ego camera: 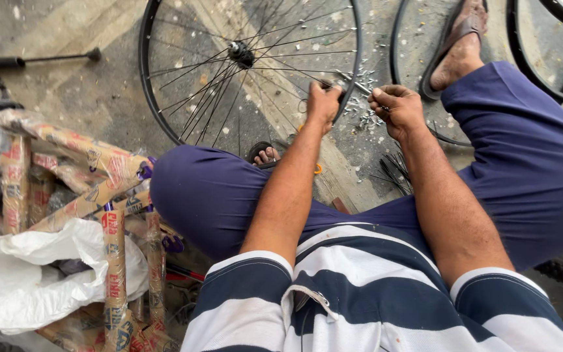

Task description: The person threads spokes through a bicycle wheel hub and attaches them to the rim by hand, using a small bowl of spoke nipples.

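Observation:
A black spoked bicycle wheel [164,98] stands upright on the concrete floor in front of me. My left hand [324,104] grips its rim at the lower right, fingers curled over the edge. Just to the right, my right hand [395,109] pinches a thin metal spoke [360,86] that points toward the rim. Below the two hands a pile of small silver spoke nipples [363,117] lies on the floor. A bundle of dark spokes [392,173] rests on the floor by my right forearm.
Paper-wrapped bicycle frames [109,195] and a white plastic bag [40,274] crowd the lower left. More black rims [529,58] lie at the top right around my sandalled foot [457,45]. A black rod [34,60] lies at the upper left.

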`<state>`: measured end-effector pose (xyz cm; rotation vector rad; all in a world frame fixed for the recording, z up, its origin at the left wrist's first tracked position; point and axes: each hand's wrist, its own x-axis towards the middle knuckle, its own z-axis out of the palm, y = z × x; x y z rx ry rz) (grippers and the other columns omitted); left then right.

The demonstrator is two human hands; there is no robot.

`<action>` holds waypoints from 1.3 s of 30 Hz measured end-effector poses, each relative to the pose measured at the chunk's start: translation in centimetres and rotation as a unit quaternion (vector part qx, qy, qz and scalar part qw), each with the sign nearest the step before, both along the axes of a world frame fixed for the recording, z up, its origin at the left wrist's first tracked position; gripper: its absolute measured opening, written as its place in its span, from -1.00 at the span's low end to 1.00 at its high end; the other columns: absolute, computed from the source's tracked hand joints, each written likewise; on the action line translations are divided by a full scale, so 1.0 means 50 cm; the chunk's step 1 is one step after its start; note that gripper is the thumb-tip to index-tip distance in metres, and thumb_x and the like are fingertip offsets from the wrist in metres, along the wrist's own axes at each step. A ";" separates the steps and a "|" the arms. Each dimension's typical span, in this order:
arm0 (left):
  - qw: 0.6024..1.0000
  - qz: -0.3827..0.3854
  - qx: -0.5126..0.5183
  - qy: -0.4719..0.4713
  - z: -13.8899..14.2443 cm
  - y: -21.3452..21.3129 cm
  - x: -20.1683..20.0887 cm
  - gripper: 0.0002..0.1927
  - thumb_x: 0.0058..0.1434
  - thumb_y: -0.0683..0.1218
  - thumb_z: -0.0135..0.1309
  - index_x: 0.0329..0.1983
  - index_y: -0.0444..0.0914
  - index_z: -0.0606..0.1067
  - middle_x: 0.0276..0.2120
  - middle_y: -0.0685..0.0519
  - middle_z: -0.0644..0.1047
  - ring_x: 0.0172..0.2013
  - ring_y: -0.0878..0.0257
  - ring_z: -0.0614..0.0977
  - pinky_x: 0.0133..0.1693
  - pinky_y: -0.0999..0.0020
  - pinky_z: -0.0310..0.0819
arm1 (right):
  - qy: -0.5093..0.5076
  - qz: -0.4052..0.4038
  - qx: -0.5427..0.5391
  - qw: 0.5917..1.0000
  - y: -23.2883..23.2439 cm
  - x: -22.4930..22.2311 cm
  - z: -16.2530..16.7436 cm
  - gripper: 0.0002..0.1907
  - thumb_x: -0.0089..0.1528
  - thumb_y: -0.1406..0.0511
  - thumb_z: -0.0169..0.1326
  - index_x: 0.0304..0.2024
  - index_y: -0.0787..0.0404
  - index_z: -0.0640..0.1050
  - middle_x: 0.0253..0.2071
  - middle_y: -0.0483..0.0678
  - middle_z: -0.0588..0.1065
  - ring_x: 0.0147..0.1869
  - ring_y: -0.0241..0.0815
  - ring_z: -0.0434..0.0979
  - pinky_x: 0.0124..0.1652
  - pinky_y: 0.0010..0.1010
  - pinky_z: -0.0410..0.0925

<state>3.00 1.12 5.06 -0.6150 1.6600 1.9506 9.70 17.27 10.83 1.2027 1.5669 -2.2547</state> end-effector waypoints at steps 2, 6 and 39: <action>0.998 -0.023 -0.058 0.009 -0.005 -0.006 0.004 -0.60 0.14 -0.15 0.23 -0.03 -0.35 0.36 -0.21 -0.12 0.58 -0.26 0.10 0.64 -0.27 0.21 0.58 | 0.001 0.012 -0.012 1.000 -0.013 -0.007 -0.015 -0.83 0.39 0.42 0.16 -0.01 0.41 0.56 -0.24 0.03 0.59 -0.29 -0.28 0.59 -0.29 -0.56 0.48; 0.989 -0.071 -0.132 0.013 -0.021 -0.016 0.014 -0.58 0.16 -0.11 0.23 -0.04 -0.37 0.34 -0.18 -0.16 0.59 -0.18 0.03 0.65 -0.13 0.16 0.54 | 0.000 0.043 -0.040 0.998 -0.026 -0.010 -0.036 -0.80 0.37 0.43 0.06 0.04 0.35 0.56 -0.19 -0.02 0.59 -0.23 -0.30 0.61 -0.17 -0.54 0.54; 0.981 -0.126 -0.140 -0.040 -0.106 -0.004 0.031 -0.63 0.27 -0.04 0.10 0.07 -0.19 0.30 -0.17 -0.02 0.59 -0.19 0.11 0.69 -0.19 0.16 0.63 | -0.009 0.115 0.077 0.990 -0.058 -0.009 -0.152 -0.82 0.24 0.49 0.25 -0.10 0.32 0.58 -0.21 -0.07 0.58 -0.23 -0.34 0.55 -0.17 -0.52 0.48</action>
